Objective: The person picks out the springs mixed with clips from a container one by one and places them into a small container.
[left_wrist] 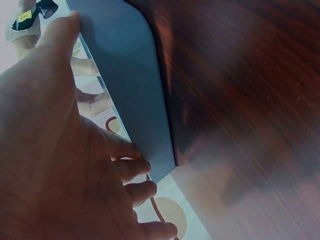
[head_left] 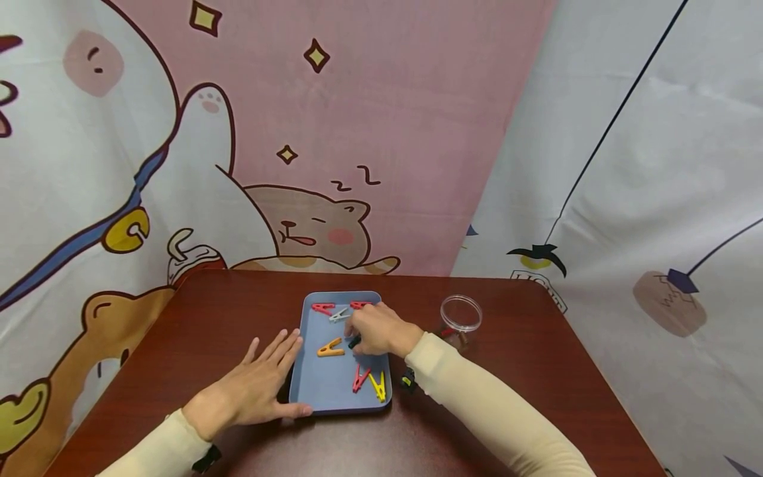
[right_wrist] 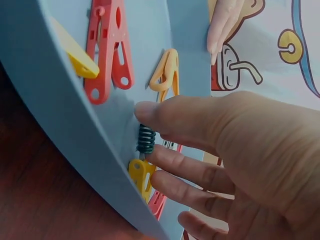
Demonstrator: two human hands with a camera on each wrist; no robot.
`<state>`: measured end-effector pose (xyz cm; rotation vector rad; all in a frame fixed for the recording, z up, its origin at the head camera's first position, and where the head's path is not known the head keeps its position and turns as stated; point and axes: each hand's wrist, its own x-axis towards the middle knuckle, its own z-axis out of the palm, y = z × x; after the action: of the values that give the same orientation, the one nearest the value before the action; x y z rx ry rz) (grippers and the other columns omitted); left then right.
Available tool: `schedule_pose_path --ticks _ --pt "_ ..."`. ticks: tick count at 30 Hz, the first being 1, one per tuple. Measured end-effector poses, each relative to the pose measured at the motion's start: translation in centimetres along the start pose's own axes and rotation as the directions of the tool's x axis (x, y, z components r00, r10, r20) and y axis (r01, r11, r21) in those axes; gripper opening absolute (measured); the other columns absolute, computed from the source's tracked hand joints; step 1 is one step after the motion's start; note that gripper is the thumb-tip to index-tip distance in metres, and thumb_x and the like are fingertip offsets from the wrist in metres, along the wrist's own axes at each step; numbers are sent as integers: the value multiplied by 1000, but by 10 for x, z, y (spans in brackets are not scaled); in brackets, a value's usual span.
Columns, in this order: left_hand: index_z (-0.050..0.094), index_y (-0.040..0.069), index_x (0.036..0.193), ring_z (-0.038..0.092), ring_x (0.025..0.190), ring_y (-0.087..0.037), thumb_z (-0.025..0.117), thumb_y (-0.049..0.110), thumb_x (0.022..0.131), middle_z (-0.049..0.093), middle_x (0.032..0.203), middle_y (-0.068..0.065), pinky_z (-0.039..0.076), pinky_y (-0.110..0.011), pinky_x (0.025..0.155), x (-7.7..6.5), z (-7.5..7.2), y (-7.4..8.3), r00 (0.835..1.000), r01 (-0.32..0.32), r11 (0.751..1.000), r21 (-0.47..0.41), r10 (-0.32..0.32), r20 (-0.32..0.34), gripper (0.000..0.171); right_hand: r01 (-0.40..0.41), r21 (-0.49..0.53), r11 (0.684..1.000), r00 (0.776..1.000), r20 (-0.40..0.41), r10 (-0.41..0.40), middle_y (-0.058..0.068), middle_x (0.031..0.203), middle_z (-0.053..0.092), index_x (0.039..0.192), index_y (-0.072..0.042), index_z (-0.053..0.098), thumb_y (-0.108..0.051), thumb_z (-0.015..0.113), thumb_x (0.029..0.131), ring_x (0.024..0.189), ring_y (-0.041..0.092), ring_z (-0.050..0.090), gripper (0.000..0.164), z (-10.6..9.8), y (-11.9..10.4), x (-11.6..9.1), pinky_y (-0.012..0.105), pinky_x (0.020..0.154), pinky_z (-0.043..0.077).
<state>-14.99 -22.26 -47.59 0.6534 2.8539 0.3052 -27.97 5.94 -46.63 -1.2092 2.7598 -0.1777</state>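
A shallow blue-grey tray (head_left: 322, 391) lies on the table with several plastic clothespins in it. My right hand (head_left: 378, 329) reaches into it, pinching a small dark green coil (right_wrist: 146, 139) between thumb and forefinger. Under those fingers in the right wrist view is a yellow clothespin (right_wrist: 141, 172). My left hand (head_left: 256, 384) rests against the tray's left side, fingers extended, thumb at the near edge. An orange clothespin (head_left: 330, 348) sits mid-tray. Nearer me are a red clothespin (head_left: 360, 379) and a yellow one. Red clothespins and a white clothespin (head_left: 339, 315) lie at the far end.
A clear round container (head_left: 461, 313) stands right of the tray, with something red and brown seen at its base, partly behind the right forearm. The brown wooden table (head_left: 238, 305) ends at a cartoon-print cloth (head_left: 417, 132) behind and at the sides.
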Motion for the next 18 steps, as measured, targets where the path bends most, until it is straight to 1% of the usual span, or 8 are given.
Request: schedule_pose_path --ticks 3,5,7,9,13,15,18 --pt "29 -2 183 24 181 -49 73 91 94 23 195 -23 18 -88 137 0 0 0 1000 4 1000 1 -4 2 136 1 -16 1000 1000 -1 -1 -5 120 91 125 -19 91 -31 101 95 110 10 82 34 1 1 1 46 102 64" --pt "29 -2 183 24 181 -49 72 91 94 23 195 -22 18 -88 137 0 0 0 1000 5 1000 3 -5 2 136 3 -26 1000 1000 -4 -3 -6 116 90 122 -20 92 -31 102 94 105 8 80 31 2 3 2 44 99 63" --pt "29 -2 183 24 181 -49 72 92 94 23 195 -22 19 -88 137 0 0 0 1000 5 1000 6 -5 1 136 4 -32 999 1000 -5 -4 -8 111 89 119 -22 92 -30 101 95 99 6 77 26 4 4 4 40 94 62" --pt "29 -2 183 24 181 -49 72 92 94 23 195 -22 19 -88 137 0 0 0 1000 5 1000 8 -5 0 137 6 -29 1000 1000 -5 -6 -9 107 89 115 -24 93 -29 100 96 95 6 75 21 5 5 5 39 92 61" --pt "29 -3 183 24 181 -50 73 91 94 23 194 -23 19 -89 137 0 0 0 1000 2 1000 8 -2 -1 137 5 -35 999 1000 -3 -5 -13 104 88 108 -27 94 -27 98 99 94 5 74 10 6 5 8 42 96 60" --pt "29 -3 182 24 181 -50 73 91 94 23 194 -23 19 -89 137 0 0 0 1000 2 1000 6 -2 0 136 3 -43 999 1000 -3 -3 -13 105 89 107 -27 94 -27 97 99 96 5 75 9 6 4 9 45 101 60" --pt "29 -3 182 24 181 -50 73 90 94 24 194 -23 19 -88 137 0 0 0 1000 3 1000 1 -3 -3 136 6 -52 999 1000 -4 -6 -14 105 89 107 -28 95 -27 97 99 98 6 76 8 6 3 10 46 103 59"
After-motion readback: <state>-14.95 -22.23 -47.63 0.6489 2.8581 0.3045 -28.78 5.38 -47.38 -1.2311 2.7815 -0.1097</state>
